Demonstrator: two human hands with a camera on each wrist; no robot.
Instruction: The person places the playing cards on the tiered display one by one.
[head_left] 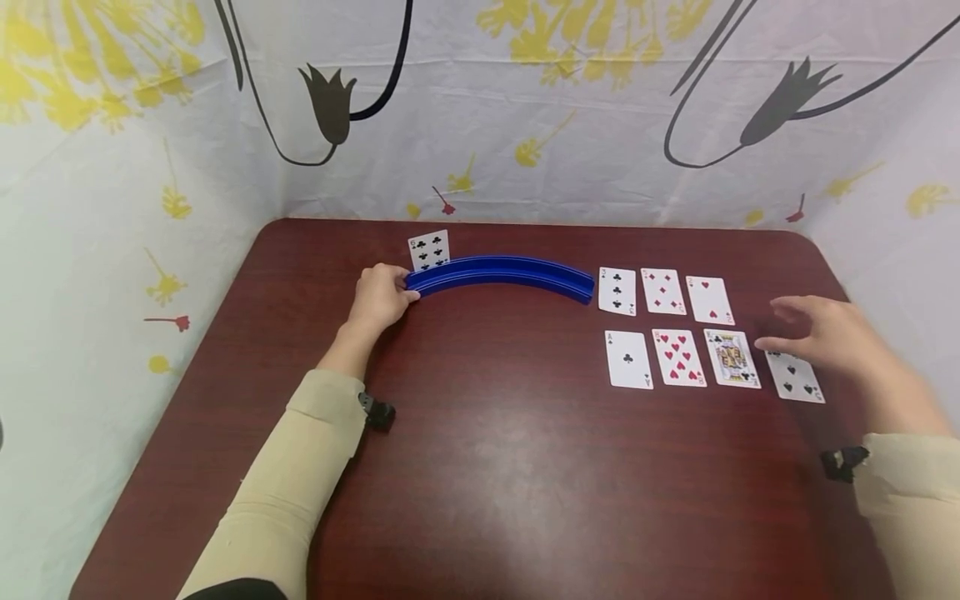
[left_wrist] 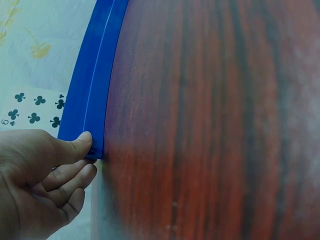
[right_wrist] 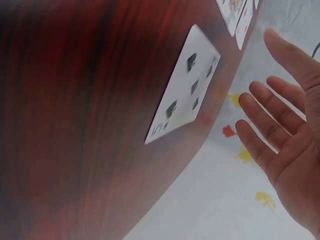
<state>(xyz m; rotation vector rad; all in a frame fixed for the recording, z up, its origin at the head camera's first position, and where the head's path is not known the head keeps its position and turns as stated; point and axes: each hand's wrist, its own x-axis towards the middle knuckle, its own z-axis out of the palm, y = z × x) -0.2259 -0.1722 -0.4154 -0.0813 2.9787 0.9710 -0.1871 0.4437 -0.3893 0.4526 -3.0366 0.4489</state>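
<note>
My left hand point(head_left: 381, 297) pinches the left end of a curved blue card holder point(head_left: 498, 269), thumb on its near face in the left wrist view. A six of clubs point(head_left: 430, 249) stands upright in the holder near that hand. My right hand point(head_left: 836, 332) is over the five of spades point(head_left: 797, 380) at the right, holding nothing; in the right wrist view the fingers of this hand point(right_wrist: 280, 120) are spread apart beside the five of spades point(right_wrist: 187, 82). To the left of that card lies the king of clubs point(head_left: 732, 359).
Face-up cards lie in two rows right of the holder: a three of clubs point(head_left: 617, 291), a diamond card point(head_left: 663, 292) and a two of hearts point(head_left: 710, 300) behind; an ace of clubs point(head_left: 628, 360) and a heart card point(head_left: 678, 358) in front. Patterned cloth point(head_left: 465, 125) surrounds the table.
</note>
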